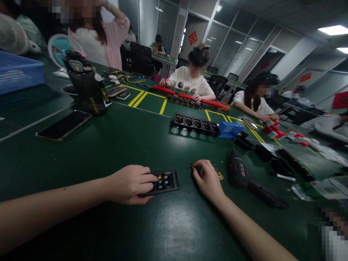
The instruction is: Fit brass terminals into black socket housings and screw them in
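My left hand (133, 184) is closed around the left end of a black plastic socket housing (170, 181), which lies on the green table. One fingertip presses near the metal contacts inside the housing. To the right, my right hand (206, 177) is pinched at the tabletop, with a tiny piece at its fingertips too small to name. Small brass parts (219, 175) lie just beyond that hand, partly hidden by it. A black cordless screwdriver (244, 174) rests on its side further right.
Beyond my hands stands a row of black housings with brass inside (193, 123), beside a blue bin (230, 129). A phone (65, 125) and a black bag (88, 87) are at left. A clear bottle (320, 188) lies at right. Co-workers sit across the table.
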The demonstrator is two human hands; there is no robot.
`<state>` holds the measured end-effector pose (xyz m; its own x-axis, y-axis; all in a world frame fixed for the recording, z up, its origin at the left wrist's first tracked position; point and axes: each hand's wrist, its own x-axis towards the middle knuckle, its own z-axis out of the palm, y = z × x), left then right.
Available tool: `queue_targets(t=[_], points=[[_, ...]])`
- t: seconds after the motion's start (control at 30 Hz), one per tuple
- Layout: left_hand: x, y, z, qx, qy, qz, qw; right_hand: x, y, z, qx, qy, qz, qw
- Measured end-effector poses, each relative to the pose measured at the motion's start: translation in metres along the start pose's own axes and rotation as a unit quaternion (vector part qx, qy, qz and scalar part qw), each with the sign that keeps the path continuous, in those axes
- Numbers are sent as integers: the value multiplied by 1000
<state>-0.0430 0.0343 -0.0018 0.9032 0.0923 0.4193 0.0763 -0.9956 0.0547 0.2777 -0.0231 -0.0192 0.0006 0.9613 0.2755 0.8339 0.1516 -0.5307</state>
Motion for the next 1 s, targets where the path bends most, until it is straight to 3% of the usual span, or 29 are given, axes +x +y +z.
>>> queue_targets(t=[1.0], points=[[1, 1, -4, 2, -12, 5, 1000, 2, -5, -3, -19, -15, -6, 1000]])
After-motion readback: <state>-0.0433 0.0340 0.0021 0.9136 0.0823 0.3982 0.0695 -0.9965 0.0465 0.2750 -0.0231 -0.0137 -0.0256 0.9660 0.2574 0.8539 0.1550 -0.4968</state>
